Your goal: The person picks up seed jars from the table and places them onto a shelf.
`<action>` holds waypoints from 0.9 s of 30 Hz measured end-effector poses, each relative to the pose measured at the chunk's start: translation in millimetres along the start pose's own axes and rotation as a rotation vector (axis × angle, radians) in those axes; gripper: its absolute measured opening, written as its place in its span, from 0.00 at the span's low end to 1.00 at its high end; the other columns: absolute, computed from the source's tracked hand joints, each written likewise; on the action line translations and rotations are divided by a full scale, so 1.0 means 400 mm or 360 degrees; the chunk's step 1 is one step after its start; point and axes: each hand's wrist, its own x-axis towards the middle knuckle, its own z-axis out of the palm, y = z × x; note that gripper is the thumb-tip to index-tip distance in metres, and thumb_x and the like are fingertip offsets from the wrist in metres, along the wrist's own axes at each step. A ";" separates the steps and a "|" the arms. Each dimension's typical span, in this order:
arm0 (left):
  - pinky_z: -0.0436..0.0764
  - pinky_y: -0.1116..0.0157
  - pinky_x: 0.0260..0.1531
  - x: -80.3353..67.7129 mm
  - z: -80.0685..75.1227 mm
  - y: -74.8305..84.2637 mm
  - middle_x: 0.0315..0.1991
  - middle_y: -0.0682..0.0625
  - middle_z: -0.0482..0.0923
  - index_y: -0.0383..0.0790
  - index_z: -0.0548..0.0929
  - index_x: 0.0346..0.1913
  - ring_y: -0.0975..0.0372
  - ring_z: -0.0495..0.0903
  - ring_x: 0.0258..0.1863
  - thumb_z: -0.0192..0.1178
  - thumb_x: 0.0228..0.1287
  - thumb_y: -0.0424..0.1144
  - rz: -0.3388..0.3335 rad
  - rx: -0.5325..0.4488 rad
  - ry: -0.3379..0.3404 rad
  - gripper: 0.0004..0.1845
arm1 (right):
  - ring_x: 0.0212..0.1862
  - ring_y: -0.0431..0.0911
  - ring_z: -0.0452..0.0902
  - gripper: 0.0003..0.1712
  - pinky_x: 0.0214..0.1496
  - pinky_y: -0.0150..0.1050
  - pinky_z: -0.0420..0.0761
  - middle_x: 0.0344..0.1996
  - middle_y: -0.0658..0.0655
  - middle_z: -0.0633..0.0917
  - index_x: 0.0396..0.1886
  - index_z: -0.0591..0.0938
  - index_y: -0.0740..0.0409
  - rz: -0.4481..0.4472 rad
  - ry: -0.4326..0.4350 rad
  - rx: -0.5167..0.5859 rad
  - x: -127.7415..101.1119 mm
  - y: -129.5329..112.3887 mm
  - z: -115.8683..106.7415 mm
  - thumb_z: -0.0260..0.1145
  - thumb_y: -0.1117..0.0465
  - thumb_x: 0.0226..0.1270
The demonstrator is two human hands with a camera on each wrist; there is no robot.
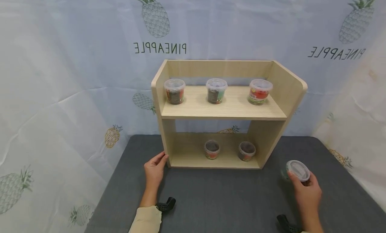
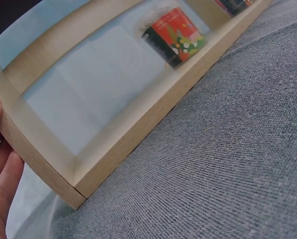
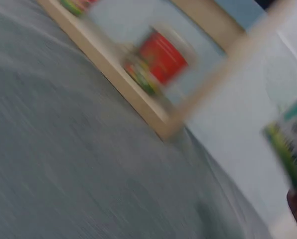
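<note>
Right hand (image 1: 307, 192) grasping small clear-lidded green-labelled plastic tub (image 1: 297, 171) on grey cloth table (image 1: 223, 199), right of pale wooden two-tier shelf (image 1: 223, 110) steadied by flat left hand (image 1: 155, 169); risk: top-heavy grip tips tub against shelf edge.

Head view: from above, facing forward and down at the whole shelf (image 1: 223, 109) and table (image 1: 217, 199). Wrist views: low, close, aimed from either side at the shelf's bottom level, shared with the head view.
</note>
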 end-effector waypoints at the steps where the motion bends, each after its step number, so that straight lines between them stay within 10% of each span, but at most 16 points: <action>1: 0.81 0.77 0.35 0.001 0.000 0.000 0.40 0.31 0.85 0.25 0.86 0.45 0.74 0.84 0.35 0.69 0.59 0.28 -0.0006 -0.0001 -0.0006 0.13 | 0.33 0.22 0.72 0.33 0.31 0.16 0.71 0.33 0.29 0.76 0.64 0.75 0.62 -0.0083 -0.0021 0.0080 -0.018 -0.011 0.014 0.74 0.58 0.60; 8: 0.81 0.78 0.35 0.001 0.000 0.009 0.40 0.32 0.85 0.25 0.86 0.45 0.74 0.84 0.35 0.69 0.59 0.29 -0.0032 0.0017 -0.0014 0.13 | 0.39 0.26 0.79 0.31 0.39 0.18 0.76 0.40 0.34 0.82 0.58 0.77 0.65 -0.0424 -0.0474 0.0470 -0.154 -0.083 0.136 0.70 0.81 0.51; 13: 0.81 0.78 0.34 -0.005 -0.002 0.005 0.40 0.32 0.85 0.26 0.87 0.44 0.75 0.84 0.34 0.70 0.58 0.29 -0.0032 0.0043 0.0016 0.12 | 0.43 0.29 0.79 0.36 0.43 0.22 0.78 0.45 0.48 0.83 0.60 0.74 0.74 -0.0640 -0.0938 0.0553 -0.246 -0.143 0.262 0.73 0.79 0.47; 19: 0.81 0.78 0.33 -0.007 0.000 0.000 0.39 0.32 0.85 0.25 0.87 0.43 0.75 0.84 0.33 0.70 0.57 0.28 -0.0006 0.0040 0.0053 0.11 | 0.52 0.43 0.80 0.39 0.52 0.34 0.80 0.55 0.65 0.80 0.64 0.73 0.66 -0.0579 -0.1404 0.0559 -0.323 -0.212 0.449 0.78 0.69 0.51; 27: 0.81 0.77 0.34 -0.002 0.002 -0.005 0.39 0.32 0.85 0.25 0.87 0.43 0.74 0.85 0.34 0.69 0.58 0.28 0.0013 0.0000 0.0020 0.11 | 0.54 0.53 0.80 0.37 0.51 0.46 0.80 0.53 0.60 0.82 0.63 0.74 0.62 -0.0493 -0.1408 0.0324 -0.339 -0.225 0.642 0.77 0.55 0.56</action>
